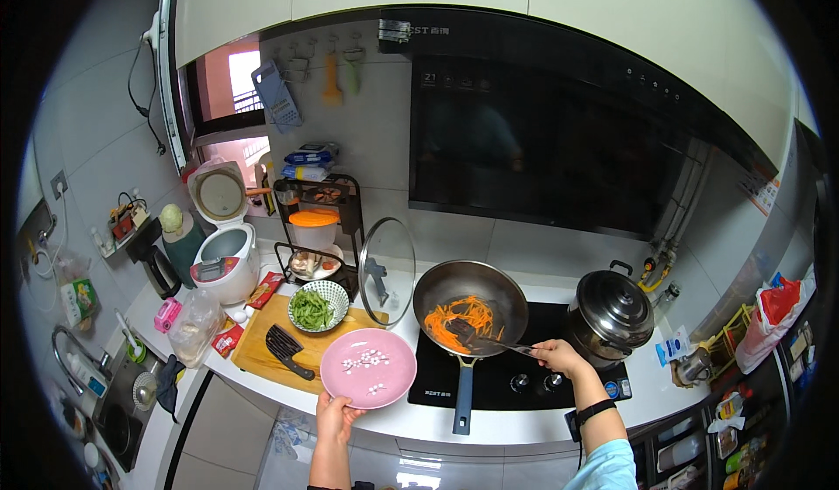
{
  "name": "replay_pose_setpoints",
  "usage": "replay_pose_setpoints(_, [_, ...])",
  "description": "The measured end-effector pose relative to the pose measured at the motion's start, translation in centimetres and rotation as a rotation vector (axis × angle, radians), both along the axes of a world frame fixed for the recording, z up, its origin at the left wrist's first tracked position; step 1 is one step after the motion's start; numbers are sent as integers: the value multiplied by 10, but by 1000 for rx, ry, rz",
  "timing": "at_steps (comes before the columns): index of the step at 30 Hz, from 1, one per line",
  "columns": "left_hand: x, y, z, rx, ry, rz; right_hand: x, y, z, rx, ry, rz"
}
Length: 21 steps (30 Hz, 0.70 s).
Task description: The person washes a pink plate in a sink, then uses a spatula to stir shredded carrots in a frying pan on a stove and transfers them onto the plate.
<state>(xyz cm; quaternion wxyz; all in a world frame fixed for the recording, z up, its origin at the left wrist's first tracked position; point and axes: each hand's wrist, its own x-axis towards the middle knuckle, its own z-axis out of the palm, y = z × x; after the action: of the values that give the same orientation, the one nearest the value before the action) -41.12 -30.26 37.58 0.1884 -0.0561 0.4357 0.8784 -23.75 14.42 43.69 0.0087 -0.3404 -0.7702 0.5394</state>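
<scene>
My left hand [337, 416] grips the near rim of a pink plate [366, 385] with a white blossom pattern, held over the counter's front edge. Nothing lies on the plate. In my right hand [560, 357] is the handle of a spatula [508, 346], whose dark blade rests among orange shreds [482, 313], probably carrot, in a wok [442, 287]. The wok sits on the left side of the black cooktop [541, 332], its blue-grey handle [463, 398] pointing towards me. Left of it, a cleaver [286, 352] and a patterned bowl of green strips [311, 310] lie on the wooden cutting board [252, 346].
A lidded steel pot [609, 316] occupies the cooktop's right side. Behind the board stand an upright glass lid [387, 267], a black rack [357, 221] and an open rice cooker [226, 260]. A range hood [524, 142] spans the wall. The sink [134, 401] is far left.
</scene>
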Motion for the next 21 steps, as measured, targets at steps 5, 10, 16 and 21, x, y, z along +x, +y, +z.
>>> replay_pose_setpoints(5, [0,0,2,10,27,1,5,-8,-1,-94,26,2])
replay_pose_setpoints(10, [0,7,6,33,20,9,12,-26,-10,-88,107,-2])
replay_pose_setpoints(16, [1,21,18,25,46,-9,23,-44,-26,156,237,45])
replay_pose_setpoints(21, [0,29,25,-14,61,-14,30,-58,-24,287,236,51])
